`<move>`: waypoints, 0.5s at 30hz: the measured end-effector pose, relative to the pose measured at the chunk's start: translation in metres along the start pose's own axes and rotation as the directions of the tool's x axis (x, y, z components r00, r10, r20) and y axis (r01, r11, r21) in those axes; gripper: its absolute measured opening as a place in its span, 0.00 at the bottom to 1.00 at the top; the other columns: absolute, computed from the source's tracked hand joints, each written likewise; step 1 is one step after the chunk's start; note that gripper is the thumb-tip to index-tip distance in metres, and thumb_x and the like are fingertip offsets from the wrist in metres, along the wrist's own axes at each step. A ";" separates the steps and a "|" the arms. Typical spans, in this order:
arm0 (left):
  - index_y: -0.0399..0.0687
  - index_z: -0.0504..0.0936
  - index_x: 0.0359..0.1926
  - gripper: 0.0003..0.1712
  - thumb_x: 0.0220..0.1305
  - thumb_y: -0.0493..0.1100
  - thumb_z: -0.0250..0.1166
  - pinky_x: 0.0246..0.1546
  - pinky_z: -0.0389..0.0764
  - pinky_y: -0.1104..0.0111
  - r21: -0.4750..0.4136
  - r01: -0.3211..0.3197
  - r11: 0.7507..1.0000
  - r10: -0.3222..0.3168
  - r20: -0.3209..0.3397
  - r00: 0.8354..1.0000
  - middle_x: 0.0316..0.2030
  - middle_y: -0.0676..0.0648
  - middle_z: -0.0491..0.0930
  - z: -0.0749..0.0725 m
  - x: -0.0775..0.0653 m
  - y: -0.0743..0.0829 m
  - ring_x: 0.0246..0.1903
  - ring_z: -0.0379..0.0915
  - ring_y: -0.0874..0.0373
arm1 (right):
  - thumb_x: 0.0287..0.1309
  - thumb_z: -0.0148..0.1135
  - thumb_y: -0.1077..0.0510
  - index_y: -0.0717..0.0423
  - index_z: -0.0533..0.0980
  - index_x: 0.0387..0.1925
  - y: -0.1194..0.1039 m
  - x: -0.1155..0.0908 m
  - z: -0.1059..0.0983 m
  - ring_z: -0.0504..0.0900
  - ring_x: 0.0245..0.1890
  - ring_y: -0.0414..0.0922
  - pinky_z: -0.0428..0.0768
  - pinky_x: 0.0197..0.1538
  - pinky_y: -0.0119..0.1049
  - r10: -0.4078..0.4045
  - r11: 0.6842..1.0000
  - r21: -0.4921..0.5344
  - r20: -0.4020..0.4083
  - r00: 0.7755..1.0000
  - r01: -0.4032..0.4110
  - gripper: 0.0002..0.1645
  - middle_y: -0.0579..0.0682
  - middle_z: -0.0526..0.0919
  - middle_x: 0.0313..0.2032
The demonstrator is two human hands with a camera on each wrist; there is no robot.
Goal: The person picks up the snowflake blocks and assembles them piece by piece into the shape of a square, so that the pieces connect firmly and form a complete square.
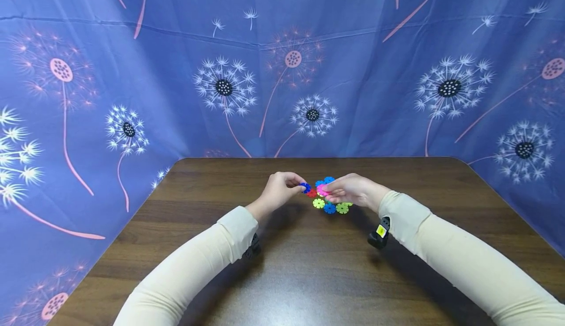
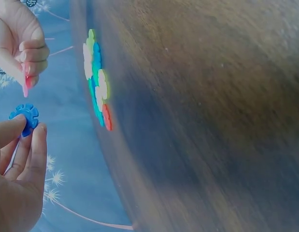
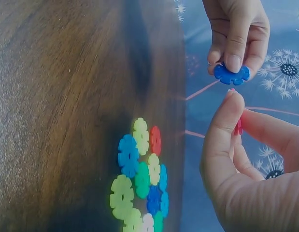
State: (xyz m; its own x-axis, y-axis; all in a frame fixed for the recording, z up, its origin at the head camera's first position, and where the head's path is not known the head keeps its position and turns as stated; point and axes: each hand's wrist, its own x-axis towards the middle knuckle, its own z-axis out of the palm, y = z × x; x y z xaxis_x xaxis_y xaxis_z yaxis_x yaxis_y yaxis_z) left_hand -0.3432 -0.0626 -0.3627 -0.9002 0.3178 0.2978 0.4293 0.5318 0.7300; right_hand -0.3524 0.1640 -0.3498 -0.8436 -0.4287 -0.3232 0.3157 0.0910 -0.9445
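Observation:
My left hand (image 1: 276, 192) pinches a dark blue notched plastic disc (image 2: 27, 118) between thumb and fingers. Close to it on the right, my right hand (image 1: 355, 190) pinches a pink disc (image 1: 323, 189), seen almost edge-on in the left wrist view. Both discs are held above the table, a small gap between them in the left wrist view. Below lie several loose notched discs: a red disc (image 3: 155, 140), a yellow disc (image 3: 141, 136), a blue disc (image 3: 128, 155), a green disc (image 3: 142, 180) and a lime disc (image 3: 121, 197). My right hand hides part of this group in the head view.
The discs lie on a brown wooden table (image 1: 273, 277) with rounded far corners. Behind and beside it hangs a blue cloth (image 1: 265, 71) printed with dandelions. A small black camera (image 1: 379, 234) sits at my right wrist.

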 end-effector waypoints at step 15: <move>0.42 0.87 0.36 0.06 0.58 0.39 0.70 0.35 0.81 0.74 0.015 -0.029 0.999 0.029 -0.008 1.000 0.32 0.45 0.87 0.006 -0.001 0.002 0.31 0.83 0.59 | 0.63 0.58 0.66 0.60 0.79 0.28 -0.001 0.006 0.011 0.82 0.22 0.38 0.81 0.31 0.25 0.025 1.000 -0.006 -0.001 1.000 -0.025 0.08 0.49 0.84 0.24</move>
State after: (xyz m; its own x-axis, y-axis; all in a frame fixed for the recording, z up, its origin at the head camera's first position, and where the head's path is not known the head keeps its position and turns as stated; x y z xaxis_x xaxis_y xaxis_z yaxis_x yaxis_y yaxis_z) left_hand -0.3409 -0.0570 -0.3648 -0.8878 0.3267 0.3242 0.4564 0.5336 0.7120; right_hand -0.3528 0.1520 -0.3503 -0.8362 -0.4251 -0.3465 0.3336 0.1073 -0.9366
